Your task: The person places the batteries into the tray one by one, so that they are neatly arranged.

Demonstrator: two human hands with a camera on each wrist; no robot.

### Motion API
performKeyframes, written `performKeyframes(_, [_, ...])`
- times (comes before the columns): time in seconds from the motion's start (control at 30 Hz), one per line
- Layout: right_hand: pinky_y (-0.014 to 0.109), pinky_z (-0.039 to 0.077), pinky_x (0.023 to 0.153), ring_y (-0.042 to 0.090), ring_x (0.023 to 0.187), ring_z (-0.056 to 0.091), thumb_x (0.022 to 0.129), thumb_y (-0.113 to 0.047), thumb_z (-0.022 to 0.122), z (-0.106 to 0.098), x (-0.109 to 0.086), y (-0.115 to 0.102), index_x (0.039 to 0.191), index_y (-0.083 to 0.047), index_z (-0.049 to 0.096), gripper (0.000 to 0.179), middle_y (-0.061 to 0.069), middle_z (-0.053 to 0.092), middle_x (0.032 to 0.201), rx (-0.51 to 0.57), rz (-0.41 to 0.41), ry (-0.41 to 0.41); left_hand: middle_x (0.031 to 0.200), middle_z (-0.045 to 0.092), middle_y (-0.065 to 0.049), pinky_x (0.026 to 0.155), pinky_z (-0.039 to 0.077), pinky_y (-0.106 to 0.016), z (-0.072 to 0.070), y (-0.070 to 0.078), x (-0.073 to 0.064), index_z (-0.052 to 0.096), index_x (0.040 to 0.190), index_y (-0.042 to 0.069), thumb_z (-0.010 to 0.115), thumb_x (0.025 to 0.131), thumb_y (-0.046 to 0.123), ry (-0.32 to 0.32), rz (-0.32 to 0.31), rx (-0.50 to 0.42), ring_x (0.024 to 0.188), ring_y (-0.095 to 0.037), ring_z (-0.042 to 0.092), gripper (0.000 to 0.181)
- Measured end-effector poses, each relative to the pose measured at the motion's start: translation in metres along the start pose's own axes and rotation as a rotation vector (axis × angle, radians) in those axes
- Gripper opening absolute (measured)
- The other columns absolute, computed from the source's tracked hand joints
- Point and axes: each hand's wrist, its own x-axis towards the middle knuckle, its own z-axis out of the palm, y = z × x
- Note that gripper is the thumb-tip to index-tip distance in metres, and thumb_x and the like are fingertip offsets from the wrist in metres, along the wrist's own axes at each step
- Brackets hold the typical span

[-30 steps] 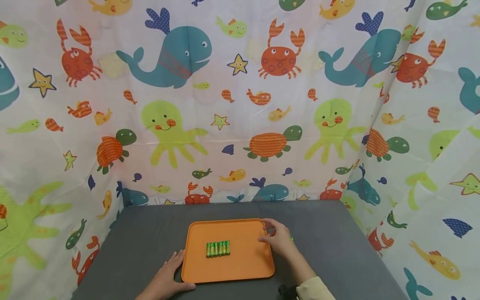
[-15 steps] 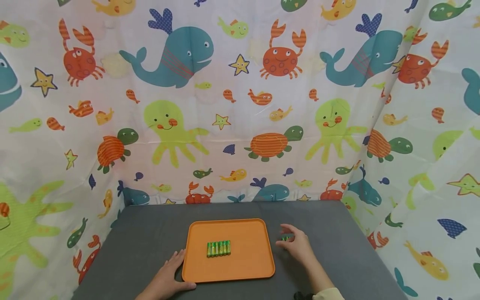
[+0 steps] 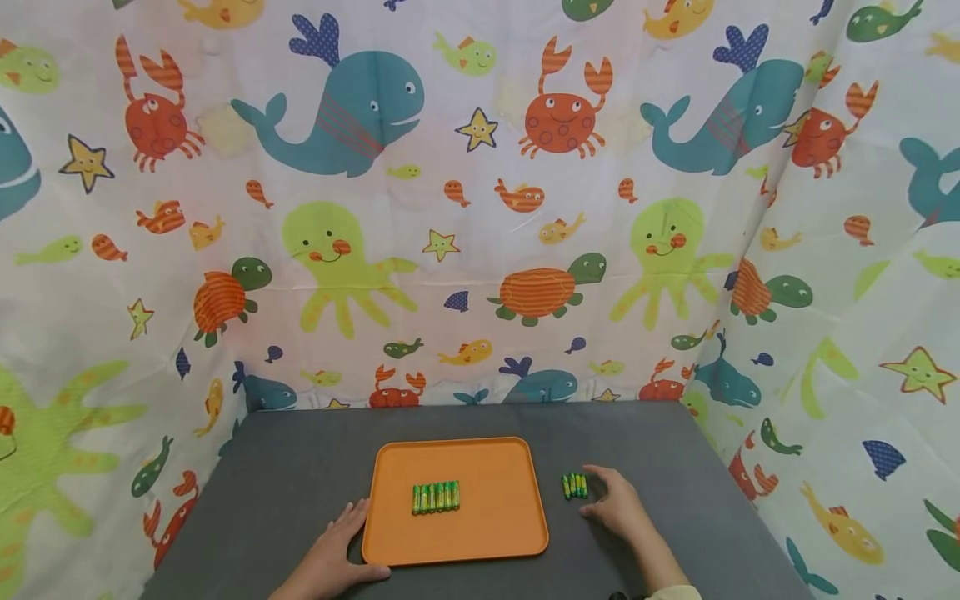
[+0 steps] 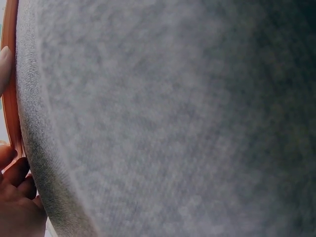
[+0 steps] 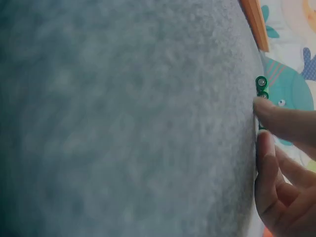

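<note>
- The right hand (image 3: 618,507) has moved farther right of the tray (image 3: 498,533), uncovering loose batteries (image 3: 573,487) outside it.
- Left hand (image 3: 333,552): spread against the tray's left edge, gripping nothing.
- Right thumb and forefinger: parted, nothing visibly held.
- Inside the tray: six green-and-yellow batteries (image 3: 437,497), neatly side by side; the loose row, rightward, looks alike.

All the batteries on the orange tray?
No, a few green batteries lie on the gray table, right of the tray.
</note>
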Motion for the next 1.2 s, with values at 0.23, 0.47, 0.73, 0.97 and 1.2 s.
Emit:
performKeyframes(0.23, [0.034,0.051,0.067,0.013,0.074,0.059,0.067,-0.003,0.09,-0.001,0.003,-0.001,0.122,-0.007,0.071,0.058,0.016,0.068,0.121,0.017,-0.017,-0.014,0.164,0.029,-0.021,0.117,0.011,-0.073,-0.003,0.002,0.001,0.029,0.16,0.005,0.085,0.068,0.062,-0.019,0.0,-0.011,0.151,-0.049,0.017,0.122])
performKeyframes(0.47, [0.031,0.049,0.064,0.014,0.074,0.057,0.07,-0.003,0.089,0.002,0.003,0.0,0.117,-0.006,0.073,0.05,0.013,0.067,0.113,-0.014,-0.054,-0.001,0.163,0.031,-0.021,0.117,0.012,-0.073,-0.005,0.004,0.001,0.03,0.159,0.006,0.086,0.066,0.064,-0.002,-0.009,0.003,0.151,-0.049,0.019,0.123])
performKeyframes(0.73, [0.031,0.048,0.062,0.015,0.072,0.057,0.071,-0.006,0.09,-0.002,-0.001,-0.001,0.109,-0.003,0.072,0.043,0.009,0.063,0.099,-0.009,-0.021,-0.024,0.163,0.03,-0.02,0.117,0.013,-0.073,-0.001,0.002,0.001,0.031,0.159,0.005,0.086,0.066,0.064,-0.005,-0.005,0.004,0.151,-0.048,0.019,0.122])
performKeyframes(0.97, [0.032,0.052,0.063,0.014,0.075,0.063,0.07,-0.005,0.091,-0.002,-0.005,0.001,0.11,0.0,0.069,0.046,0.009,0.067,0.097,0.0,-0.007,-0.019,0.163,0.03,-0.02,0.118,0.014,-0.072,0.004,-0.001,0.003,0.03,0.16,0.007,0.085,0.066,0.065,0.007,0.003,0.011,0.151,-0.048,0.02,0.123])
performKeyframes(1.2, [0.031,0.052,0.063,0.013,0.075,0.064,0.071,-0.009,0.091,0.0,-0.005,0.006,0.113,0.003,0.071,0.049,0.009,0.069,0.096,0.0,-0.012,-0.026,0.163,0.031,-0.02,0.118,0.015,-0.071,0.008,-0.003,0.0,0.031,0.159,0.006,0.087,0.065,0.064,0.02,-0.004,0.016,0.151,-0.047,0.021,0.124])
